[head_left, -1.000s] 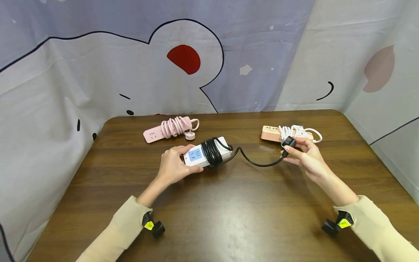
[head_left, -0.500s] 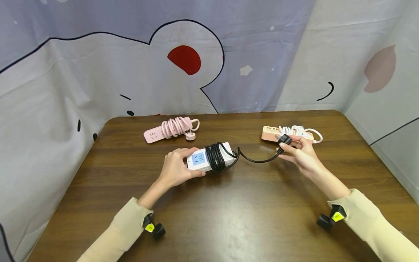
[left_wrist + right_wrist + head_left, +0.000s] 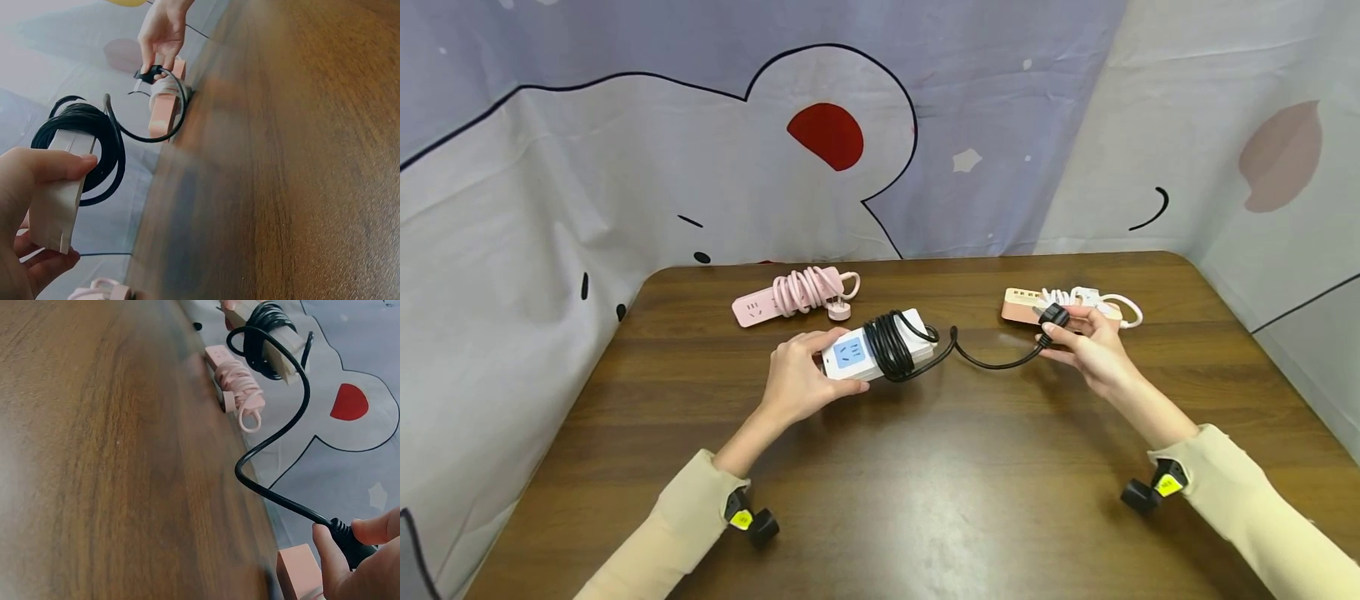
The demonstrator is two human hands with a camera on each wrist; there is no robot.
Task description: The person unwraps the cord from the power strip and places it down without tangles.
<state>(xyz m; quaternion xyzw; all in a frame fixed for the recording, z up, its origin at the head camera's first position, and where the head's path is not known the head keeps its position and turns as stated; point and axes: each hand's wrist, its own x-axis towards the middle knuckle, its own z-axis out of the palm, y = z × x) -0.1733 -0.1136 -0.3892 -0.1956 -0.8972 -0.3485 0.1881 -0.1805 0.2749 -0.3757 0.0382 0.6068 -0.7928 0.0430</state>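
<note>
- The left hand [image 3: 797,375] held the white power strip [image 3: 848,353] by its left end, thumb along one long side and fingers along the other, spread only as wide as the strip.
- The strip was up off the worktop [image 3: 820,508], left of its middle and nearer the far edge than the near one, tilted with its right end toward that far edge.
- The right hand [image 3: 1097,346] pinched the black plug [image 3: 1056,315] between thumb and fingers, with little gap beyond the plug's own thickness; its pins pointed toward the left edge.
- The black cord [image 3: 887,346] lay in several turns round the strip, and a loose length sagged from there to the plug.
- The step in hand seemed to be managing that free length, one hand steadying the strip, the other guiding the plug.
- A next move of the cord likely called for a firm left grip and gentle tension, lest the turns slip off.
- Near the far edge lay a pink power strip [image 3: 754,307], toward the left corner, and a peach power strip [image 3: 1019,309], toward the right.
</note>
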